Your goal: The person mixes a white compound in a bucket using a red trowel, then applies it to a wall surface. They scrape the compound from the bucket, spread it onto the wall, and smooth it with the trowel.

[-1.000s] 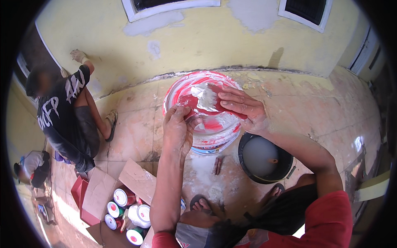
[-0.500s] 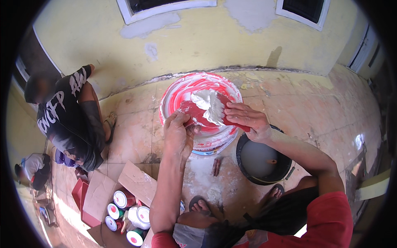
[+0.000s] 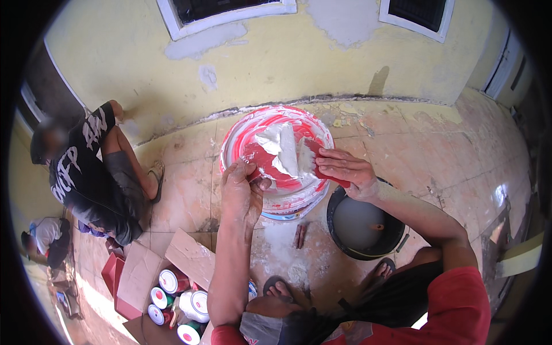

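Observation:
My left hand grips a red putty spreader by its near edge. A thick lump of white putty lies on that spreader. In my right hand is a second red spreader, fingers flat along its back. Its edge meets the putty from the right, and a white layer coats its face. Both spreaders are over a large round tub, its red inside streaked with white putty. What the tub holds lower down is partly hidden by my hands.
Right of the tub stands a black bucket of cloudy water with a brown object in it. A cardboard box of paint cans is at lower left. One person sits by the patched yellow wall; another is farther left.
The right spreader has tilted more upright against the putty, which now stands in a folded ridge between the two blades. At left, the seated person's arm and leg have shifted.

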Available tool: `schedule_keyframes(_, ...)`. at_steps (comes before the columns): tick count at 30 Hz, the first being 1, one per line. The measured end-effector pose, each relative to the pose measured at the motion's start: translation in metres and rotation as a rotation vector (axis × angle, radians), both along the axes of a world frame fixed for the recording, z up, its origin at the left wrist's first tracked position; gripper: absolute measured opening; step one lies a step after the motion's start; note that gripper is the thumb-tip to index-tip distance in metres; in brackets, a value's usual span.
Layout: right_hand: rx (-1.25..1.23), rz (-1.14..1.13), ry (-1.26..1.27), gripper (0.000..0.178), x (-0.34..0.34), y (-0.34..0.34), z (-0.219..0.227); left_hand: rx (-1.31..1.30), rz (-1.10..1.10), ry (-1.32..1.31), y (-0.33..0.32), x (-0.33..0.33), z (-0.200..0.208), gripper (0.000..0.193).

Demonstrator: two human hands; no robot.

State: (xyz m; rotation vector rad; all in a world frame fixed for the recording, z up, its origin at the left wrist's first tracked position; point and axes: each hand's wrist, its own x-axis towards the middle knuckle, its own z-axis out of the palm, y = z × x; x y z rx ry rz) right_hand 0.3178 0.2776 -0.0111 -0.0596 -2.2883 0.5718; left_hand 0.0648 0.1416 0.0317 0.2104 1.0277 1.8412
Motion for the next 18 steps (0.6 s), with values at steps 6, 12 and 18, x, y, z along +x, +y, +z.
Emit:
schedule_keyframes(6, -0.246, -0.262, 0.116, 0.026, 0.006, 0.009, 0.012, 0.121, -0.024, 0.170, -0.003, -0.016, 0.025, 0.017)
schedule_keyframes(12, -1.505, 0.237, 0.329, 0.025, -0.017, 0.038, 0.069, 0.110, -0.065, 0.212, 0.000, -0.015, 0.013, 0.018)
schedule_keyframes(18, -1.593, 0.245, 0.306, 0.033, -0.042, 0.027, 0.059, 0.106, -0.128, 0.188, -0.002, 0.016, 0.016, 0.019)
